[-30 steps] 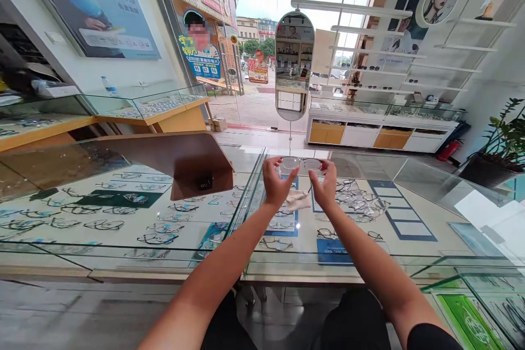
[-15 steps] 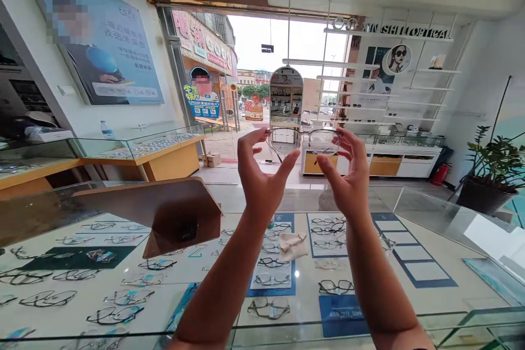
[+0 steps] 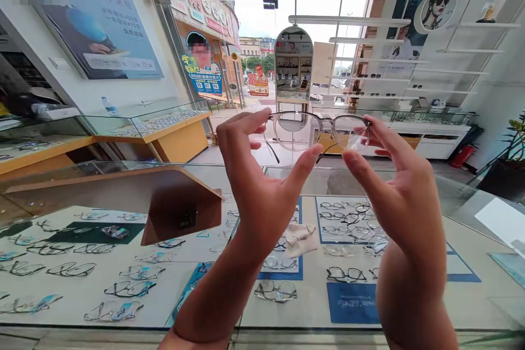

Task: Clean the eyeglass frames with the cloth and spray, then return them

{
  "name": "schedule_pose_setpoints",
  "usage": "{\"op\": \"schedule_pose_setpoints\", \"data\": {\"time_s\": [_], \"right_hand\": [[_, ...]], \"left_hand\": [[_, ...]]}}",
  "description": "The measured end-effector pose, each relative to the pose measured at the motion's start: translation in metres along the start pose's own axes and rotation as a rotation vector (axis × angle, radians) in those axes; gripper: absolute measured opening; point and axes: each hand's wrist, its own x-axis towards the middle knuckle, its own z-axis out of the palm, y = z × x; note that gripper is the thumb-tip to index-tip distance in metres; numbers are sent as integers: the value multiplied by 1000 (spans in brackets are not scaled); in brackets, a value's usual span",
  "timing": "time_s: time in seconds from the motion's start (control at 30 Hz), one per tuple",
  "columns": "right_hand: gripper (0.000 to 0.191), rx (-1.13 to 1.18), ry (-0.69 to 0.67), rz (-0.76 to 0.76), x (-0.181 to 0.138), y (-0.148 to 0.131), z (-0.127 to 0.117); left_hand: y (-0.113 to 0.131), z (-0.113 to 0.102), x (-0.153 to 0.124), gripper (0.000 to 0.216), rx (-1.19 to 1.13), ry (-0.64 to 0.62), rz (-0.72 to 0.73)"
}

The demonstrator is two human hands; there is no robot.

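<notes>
A pair of clear-lensed glasses (image 3: 318, 130) with a thin frame is held up in front of me, over the glass counter (image 3: 459, 197). My left hand (image 3: 262, 186) pinches the left lens rim between thumb and forefinger. On the other side, my right hand (image 3: 397, 191) grips the right rim the same way. The temples fold back toward me. A crumpled beige cloth (image 3: 300, 238) lies on the counter below the hands.
Many glasses lie in rows inside the glass display case (image 3: 123, 284). A brown tilted board (image 3: 180, 202) stands on the counter to the left. An oval mirror (image 3: 293, 74) hangs ahead before the open shopfront. Wall shelves (image 3: 410, 60) and a potted plant (image 3: 512, 158) are on the right.
Both hands have lifted the glasses from just above the counter up and closer to my face; they now look larger and fill the middle of the view.
</notes>
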Motion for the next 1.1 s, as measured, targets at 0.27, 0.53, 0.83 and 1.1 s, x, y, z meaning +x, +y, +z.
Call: {"op": "schedule_pose_setpoints", "data": {"time_s": [0.27,0.53,0.83,1.1], "right_hand": [[59,-1,-45,6,-3,-2,-8],[54,-14,28,32,-2,-7,-6],[55,-98,46,44,0,-10,-4],[60,-101,30,134,1,-20,-7]], "left_hand": [[11,2,-6,65,40,5,-23],[2,3,-3,62,1,-33,-25],[-10,10,0,60,-29,-67,-85],[-13,13,-2,60,-50,-76,-77]]}}
